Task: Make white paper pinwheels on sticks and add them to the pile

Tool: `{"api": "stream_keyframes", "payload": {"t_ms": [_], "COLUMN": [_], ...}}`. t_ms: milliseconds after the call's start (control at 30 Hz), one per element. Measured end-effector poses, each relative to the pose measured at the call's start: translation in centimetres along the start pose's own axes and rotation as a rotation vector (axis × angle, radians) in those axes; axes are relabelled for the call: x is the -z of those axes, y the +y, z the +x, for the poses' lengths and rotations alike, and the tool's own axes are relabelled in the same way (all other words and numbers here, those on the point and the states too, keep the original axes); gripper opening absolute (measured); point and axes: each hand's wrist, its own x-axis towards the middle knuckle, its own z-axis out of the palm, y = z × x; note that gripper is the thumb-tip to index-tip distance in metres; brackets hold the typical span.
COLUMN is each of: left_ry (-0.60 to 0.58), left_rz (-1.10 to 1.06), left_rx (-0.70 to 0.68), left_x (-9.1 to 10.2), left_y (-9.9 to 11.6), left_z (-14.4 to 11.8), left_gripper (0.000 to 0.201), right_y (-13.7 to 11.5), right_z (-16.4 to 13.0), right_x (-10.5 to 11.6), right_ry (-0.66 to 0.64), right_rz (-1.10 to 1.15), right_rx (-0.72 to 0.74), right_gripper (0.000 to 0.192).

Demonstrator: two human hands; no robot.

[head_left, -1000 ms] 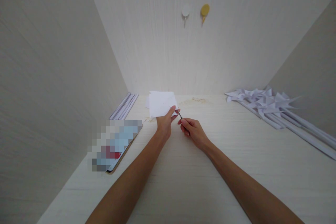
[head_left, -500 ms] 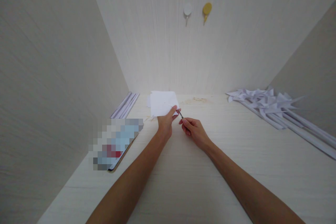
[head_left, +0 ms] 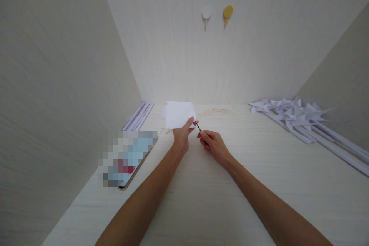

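With our left hand we clamp the white paper by its near right corner, close to the far edge of the worktop. Our right hand, fingers together, pinches a thin dark tool; its tip reaches that corner, though we cannot tell if it touches. Long white strips lie at the worktop's far left corner, pointed folded papers toward its far right corner.

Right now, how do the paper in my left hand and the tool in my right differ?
The paper is white; the tool is dark where it shows. The paper is broad; the tool is narrow. Both are held: the paper in your left hand, the tool in your right hand.
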Motion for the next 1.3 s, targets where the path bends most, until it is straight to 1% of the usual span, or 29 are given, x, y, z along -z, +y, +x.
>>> {"api": "stream_keyframes", "payload": {"t_ms": [133,233,333,467,567,733,867,1000,1167,1233,1300], "left_ry": [0.041,0.062,0.002,-0.137,-0.211,-0.248,-0.242,-0.246,-0.109,-0.094,-0.106], "left_rz": [-0.028,-0.038,0.0,0.054,0.083,0.108,0.12,0.06,-0.089,-0.066,0.001], "left_rx": [0.005,0.015,0.052,0.089,0.116,0.144,0.155,0.136,0.098,0.104,0.122], "left_x": [0.3,0.8,1.2,1.4,1.4,1.6,1.6,1.5,2.0,2.3,2.6], "left_y": [0.2,0.1,-0.4,-1.4,-1.8,-1.7,-1.8,-1.6,-1.1,-0.9,-0.9], "left_z": [0.5,0.9,0.9,0.1,-0.4,-0.3,-0.2,-0.1,1.1,1.6,1.9], "left_gripper": [0.023,0.019,0.022,0.033,0.033,0.034,0.035,0.028,0.013,0.01,0.011], "right_y": [0.1,0.0,-0.1,0.1,0.3,0.3,0.2,0.1,0.1,0.1,0.1], "right_z": [0.0,0.1,0.2,0.3,0.3,0.1,0.1,0.2,0.3,0.4,0.4], "right_x": [0.0,0.0,0.0,0.0,0.0,0.1,0.2,0.2,0.1,0.2,0.4], "right_ry": [-0.014,0.008,0.078,0.153,0.142,0.13,0.152,0.184,0.241,0.281,0.346], "right_rz": [-0.022,0.042,0.136,0.126,0.089,0.023,0.016,0.062,0.111,0.124,0.134], "right_rx": [0.022,0.044,0.057,0.05,0.051,0.092,0.092,0.063,0.038,0.045,0.063], "right_gripper": [0.029,0.027,0.025,0.027,0.028,0.032,0.032,0.031,0.028,0.027,0.025]}}
